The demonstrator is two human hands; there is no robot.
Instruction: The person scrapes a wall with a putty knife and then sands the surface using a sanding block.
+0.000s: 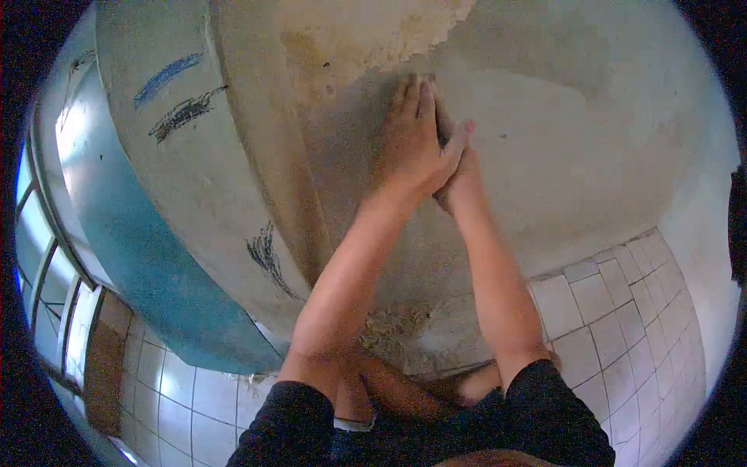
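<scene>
Both my hands are together against the worn wall (545, 156), just below a patch of peeling, tan surface (373, 35). My left hand (412, 144) lies over a dark flat piece (443, 124), fingers long and close together, thumb reaching across toward the right. My right hand (464, 175) is beside and partly under it, closed around the same piece; its fingers are mostly hidden. The piece's dark lower edge shows below the hands, but its exact kind cannot be made out. Around the hands the wall is grey-beige and smeared.
A protruding pale wall section with black and blue scribbles (180, 115) rises at left, with a teal-painted face (167, 257) beyond it. A barred window (58, 280) is at far left. Flaky debris (393, 327) lies at the wall's foot, above white floor tiles (607, 311).
</scene>
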